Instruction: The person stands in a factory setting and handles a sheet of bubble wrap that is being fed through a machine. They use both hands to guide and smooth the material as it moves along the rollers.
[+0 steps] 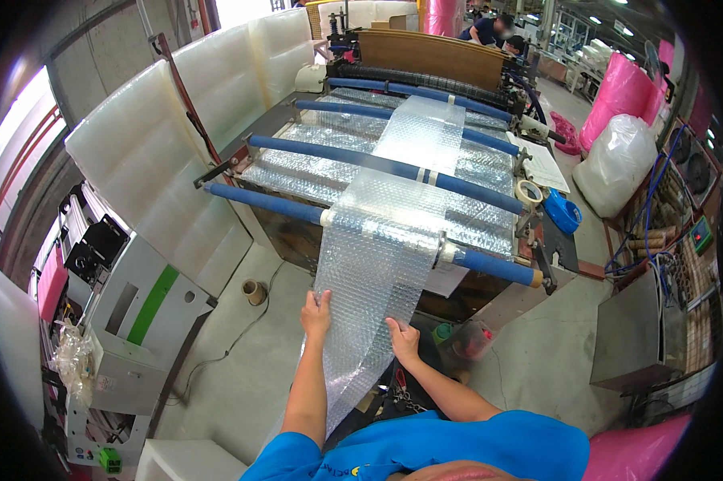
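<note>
A long strip of clear bubble wrap [369,272] comes down over the blue front roller [498,266] of a machine and hangs toward my body. At its left edge, my left hand [315,314] is closed on the bubble wrap, thumb on top. My right hand [405,340] pinches the opposite edge, slightly lower and nearer to me. The span between both hands is spread fairly flat. Below them the strip runs on toward my lap, partly covered by my left forearm. The undersides of my fingers are hidden behind the sheet.
Further blue rollers [361,156] cross the machine behind. A tape roll [528,192] and a blue ring-shaped object [562,212] lie on its right side. A cardboard core [254,292] and a cable are on the floor at left. Another person [490,30] works far back.
</note>
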Demonstrator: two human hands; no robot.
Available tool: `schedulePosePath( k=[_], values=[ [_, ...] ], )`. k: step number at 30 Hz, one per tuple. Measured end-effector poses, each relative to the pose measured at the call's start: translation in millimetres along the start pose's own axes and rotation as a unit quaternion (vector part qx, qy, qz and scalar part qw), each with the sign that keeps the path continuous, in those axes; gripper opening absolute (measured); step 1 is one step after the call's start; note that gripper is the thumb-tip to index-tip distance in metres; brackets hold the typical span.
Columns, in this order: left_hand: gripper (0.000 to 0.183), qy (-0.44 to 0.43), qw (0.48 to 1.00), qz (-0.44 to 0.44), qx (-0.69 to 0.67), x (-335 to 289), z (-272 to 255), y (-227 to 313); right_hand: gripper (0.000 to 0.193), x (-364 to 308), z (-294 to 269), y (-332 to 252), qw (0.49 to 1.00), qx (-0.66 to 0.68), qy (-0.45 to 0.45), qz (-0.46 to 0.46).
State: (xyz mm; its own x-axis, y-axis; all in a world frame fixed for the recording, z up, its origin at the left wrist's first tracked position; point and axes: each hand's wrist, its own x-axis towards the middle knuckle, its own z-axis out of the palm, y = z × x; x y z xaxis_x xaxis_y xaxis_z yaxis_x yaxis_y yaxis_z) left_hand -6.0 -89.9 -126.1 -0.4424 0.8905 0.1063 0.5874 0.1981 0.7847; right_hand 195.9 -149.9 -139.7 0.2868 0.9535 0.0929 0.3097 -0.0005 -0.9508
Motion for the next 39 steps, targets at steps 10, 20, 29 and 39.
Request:
schedulePosePath(
  k=[10, 20, 29, 39],
  values=[
    [0.052, -0.022, 0.999, 0.018, -0.043, 18, -5, 34, 0.044, 24, -10, -25, 0.999, 0.024, 0.011, -0.021],
    [0.059, -0.026, 0.999, -0.004, 0.023, 59, -23, 119, 0.042, 76, -9, -47, 0.996, 0.068, 0.059, -0.016],
    [0.055, -0.015, 0.999, -0.040, 0.005, -13, -48, 58, 0.032, -8, -1, -21, 0.994, 0.037, -0.042, 0.092],
    [0.031, -0.058, 0.988, -0.009, -0.146, -1, -119, 77, 0.032, -45, -28, -113, 0.952, 0.249, -0.120, 0.132]
  ],
)
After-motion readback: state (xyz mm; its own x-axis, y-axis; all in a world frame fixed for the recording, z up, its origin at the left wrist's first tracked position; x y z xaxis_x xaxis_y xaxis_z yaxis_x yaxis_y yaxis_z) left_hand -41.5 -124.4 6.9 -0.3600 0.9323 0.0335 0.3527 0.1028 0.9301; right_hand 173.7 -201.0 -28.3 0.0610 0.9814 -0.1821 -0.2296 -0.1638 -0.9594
